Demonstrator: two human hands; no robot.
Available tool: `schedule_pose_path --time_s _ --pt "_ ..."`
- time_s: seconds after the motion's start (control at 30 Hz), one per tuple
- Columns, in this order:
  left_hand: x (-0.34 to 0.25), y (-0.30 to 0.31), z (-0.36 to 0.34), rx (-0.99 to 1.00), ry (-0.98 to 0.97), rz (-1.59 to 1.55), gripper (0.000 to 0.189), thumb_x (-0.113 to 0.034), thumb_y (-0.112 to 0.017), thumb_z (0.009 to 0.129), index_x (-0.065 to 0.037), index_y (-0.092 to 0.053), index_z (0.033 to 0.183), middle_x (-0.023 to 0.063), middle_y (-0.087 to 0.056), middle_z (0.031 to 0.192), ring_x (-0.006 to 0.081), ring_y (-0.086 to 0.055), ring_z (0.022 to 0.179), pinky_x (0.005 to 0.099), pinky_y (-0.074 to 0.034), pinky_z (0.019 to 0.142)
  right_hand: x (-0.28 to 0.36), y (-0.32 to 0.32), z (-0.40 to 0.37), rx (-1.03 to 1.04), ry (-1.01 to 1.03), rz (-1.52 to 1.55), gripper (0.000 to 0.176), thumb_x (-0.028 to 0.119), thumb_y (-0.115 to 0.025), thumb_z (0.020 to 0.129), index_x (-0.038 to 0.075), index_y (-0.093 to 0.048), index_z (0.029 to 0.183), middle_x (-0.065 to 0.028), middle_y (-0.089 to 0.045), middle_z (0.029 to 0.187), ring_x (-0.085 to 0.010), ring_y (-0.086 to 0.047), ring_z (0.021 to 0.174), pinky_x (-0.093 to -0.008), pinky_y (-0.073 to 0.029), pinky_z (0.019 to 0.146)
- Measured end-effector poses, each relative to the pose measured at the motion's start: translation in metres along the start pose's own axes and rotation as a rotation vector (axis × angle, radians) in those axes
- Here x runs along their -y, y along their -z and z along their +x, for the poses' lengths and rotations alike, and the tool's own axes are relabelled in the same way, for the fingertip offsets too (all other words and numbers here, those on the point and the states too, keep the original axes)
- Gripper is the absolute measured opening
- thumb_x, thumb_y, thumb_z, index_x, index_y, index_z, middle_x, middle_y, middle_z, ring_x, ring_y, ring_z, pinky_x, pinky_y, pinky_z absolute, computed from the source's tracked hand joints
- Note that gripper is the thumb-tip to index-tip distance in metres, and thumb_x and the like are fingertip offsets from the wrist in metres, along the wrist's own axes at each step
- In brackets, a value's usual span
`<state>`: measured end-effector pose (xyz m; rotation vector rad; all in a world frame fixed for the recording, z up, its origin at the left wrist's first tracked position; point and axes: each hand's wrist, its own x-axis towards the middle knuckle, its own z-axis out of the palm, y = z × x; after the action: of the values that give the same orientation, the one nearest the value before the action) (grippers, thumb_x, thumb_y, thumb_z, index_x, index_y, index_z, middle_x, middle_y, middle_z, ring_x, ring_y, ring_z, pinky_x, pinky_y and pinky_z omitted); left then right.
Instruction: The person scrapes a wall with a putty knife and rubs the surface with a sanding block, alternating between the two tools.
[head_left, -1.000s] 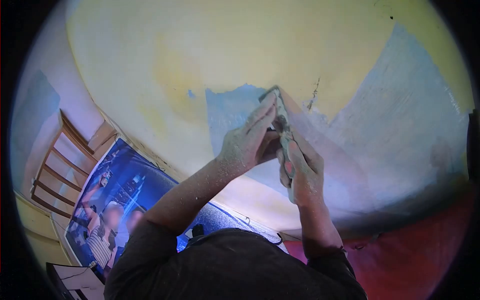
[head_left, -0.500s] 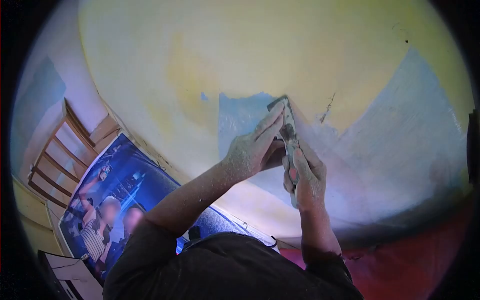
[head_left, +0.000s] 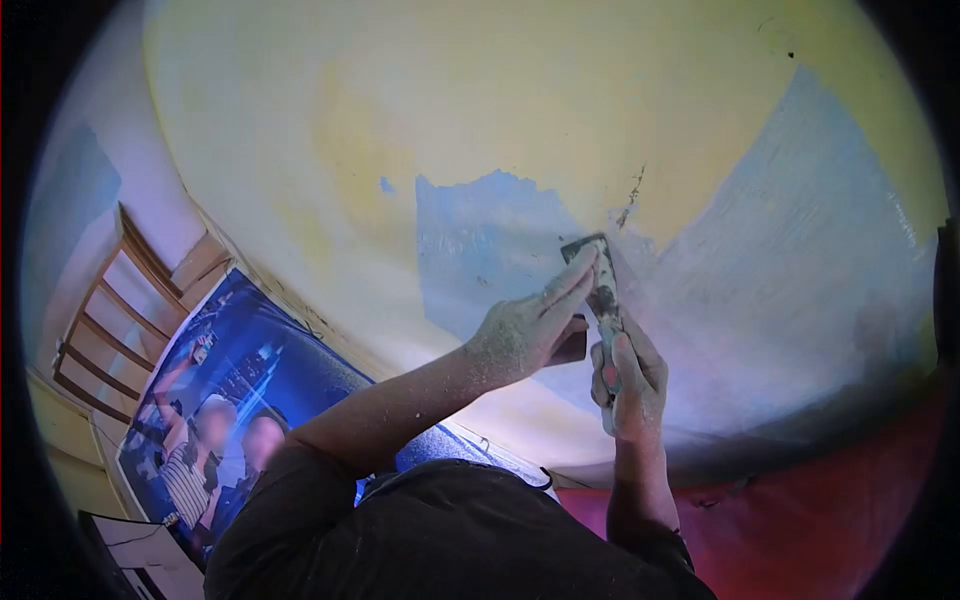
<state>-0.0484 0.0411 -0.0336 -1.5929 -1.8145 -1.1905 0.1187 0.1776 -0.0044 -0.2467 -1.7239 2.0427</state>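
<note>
My right hand (head_left: 636, 378) is wrapped round the handle of a putty knife (head_left: 604, 280), which is smeared with pale filler. Its blade lies against the wall (head_left: 500, 90) at the lower right of a light blue patch (head_left: 480, 235). My left hand (head_left: 525, 335), dusted white, presses its outstretched fingers along the blade. Below those fingers a dark, flat rectangular piece (head_left: 570, 342) sticks out, apparently held under the palm; its kind cannot be made out. Greyish-white filler (head_left: 790, 270) covers the wall to the right.
A thin crack (head_left: 631, 195) runs above the blade. Left of me are a brown wooden rack-like frame (head_left: 105, 325) and a blue printed poster or cloth (head_left: 260, 350) picturing people. Red material (head_left: 800, 530) spreads at lower right. A pale flat object (head_left: 130, 545) stands at lower left.
Both hands and the putty knife have moved down and slightly right along the wall, baring more of the blue patch. The view has shifted slightly.
</note>
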Motion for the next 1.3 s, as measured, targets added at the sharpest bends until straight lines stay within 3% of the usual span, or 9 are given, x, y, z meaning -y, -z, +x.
schedule_pose_path --time_s 0.23,0.3,0.4,0.47,0.57,0.73,0.93,1.13,1.3 --pt "-0.005 -0.007 -0.048 0.122 0.069 -0.08 0.073 -0.028 -0.094 0.088 -0.007 -0.064 0.151 0.0174 -0.056 0.168 0.0323 -0.081 0.109 0.0418 -0.068 0.082 -0.037 0.035 -0.035 0.011 -0.082 -0.189 0.048 0.025 -0.06 0.119 -0.002 -0.061 0.159 0.0018 -0.059 0.085 -0.0021 -0.044 0.058 -0.0214 -0.035 0.051" --pt "0.003 -0.001 -0.089 0.137 0.276 -0.091 0.062 -0.034 -0.093 0.091 -0.007 -0.071 0.142 0.0191 -0.073 0.147 0.0317 -0.083 0.103 0.0429 -0.068 0.083 -0.049 0.052 -0.057 0.006 -0.151 -0.423 0.046 0.02 -0.068 0.115 -0.004 -0.065 0.154 -0.0056 -0.073 0.096 -0.0073 -0.068 0.074 -0.0244 -0.053 0.065" --pt "0.054 -0.004 -0.168 0.057 0.882 -0.039 0.056 -0.045 -0.084 0.101 0.003 -0.076 0.129 0.0247 -0.082 0.09 0.0334 -0.084 0.085 0.0426 -0.066 0.081 -0.057 0.062 -0.084 0.072 0.11 -0.781 0.045 0.015 -0.072 0.112 -0.007 -0.066 0.151 -0.0154 -0.079 0.111 -0.0168 -0.075 0.093 -0.031 -0.06 0.085" --pt "0.093 0.008 -0.204 -0.138 1.301 -0.336 0.051 -0.047 -0.081 0.106 0.0 -0.078 0.087 0.0049 -0.07 0.068 0.0147 -0.066 0.066 0.0367 -0.052 0.06 -0.056 0.07 -0.097 0.052 -0.041 -0.672 0.05 0.011 -0.078 0.107 -0.007 -0.065 0.151 -0.0227 -0.08 0.125 -0.0243 -0.077 0.115 -0.0363 -0.059 0.101" --pt "0.103 0.046 -0.163 -0.569 1.249 -0.327 0.054 -0.05 -0.075 0.111 -0.006 -0.07 0.079 -0.0013 -0.063 0.07 0.0088 -0.053 0.063 0.0304 -0.042 0.058 -0.053 0.073 -0.098 0.066 0.028 -0.72 0.048 0.008 -0.078 0.106 -0.005 -0.067 0.151 -0.0237 -0.08 0.121 -0.0262 -0.08 0.115 -0.0349 -0.062 0.097" --pt "0.094 0.077 -0.041 -1.06 0.734 -0.104 0.046 -0.039 -0.087 0.102 0.003 -0.074 0.118 0.0074 -0.072 0.11 0.0154 -0.065 0.098 0.0347 -0.055 0.092 -0.042 0.057 -0.085 0.136 0.125 -0.746 0.048 0.006 -0.079 0.104 -0.005 -0.067 0.149 -0.0241 -0.079 0.112 -0.0263 -0.081 0.102 -0.0353 -0.062 0.09" --pt "0.093 -0.003 -0.031 -0.66 0.296 0.268 0.078 -0.049 -0.104 0.076 -0.004 -0.066 0.128 0.0138 -0.066 0.124 0.0354 -0.062 0.119 0.0443 -0.054 0.101 -0.053 0.046 -0.075 0.242 0.157 -0.718 0.048 0.009 -0.081 0.103 -0.001 -0.069 0.149 -0.0195 -0.08 0.112 -0.0255 -0.081 0.096 -0.0349 -0.062 0.086" --pt "0.11 -0.027 -0.059 -0.565 0.126 0.46 0.093 -0.063 -0.091 0.084 -0.002 -0.055 0.144 0.0265 -0.052 0.159 0.0441 -0.056 0.134 0.0555 -0.046 0.112 -0.057 0.051 -0.073 0.255 0.13 -0.75 0.049 0.012 -0.081 0.104 -0.001 -0.069 0.149 -0.0201 -0.08 0.109 -0.0265 -0.081 0.096 -0.0352 -0.061 0.085" --pt "0.148 -0.009 -0.054 -0.667 0.262 0.554 0.077 -0.05 -0.063 0.113 0.006 -0.044 0.163 0.0341 -0.041 0.171 0.051 -0.044 0.154 0.0594 -0.034 0.126 -0.061 0.06 -0.074 0.249 0.077 -0.765 0.048 0.012 -0.08 0.105 0.0 -0.068 0.15 -0.0199 -0.08 0.109 -0.0283 -0.08 0.096 -0.0352 -0.061 0.087"
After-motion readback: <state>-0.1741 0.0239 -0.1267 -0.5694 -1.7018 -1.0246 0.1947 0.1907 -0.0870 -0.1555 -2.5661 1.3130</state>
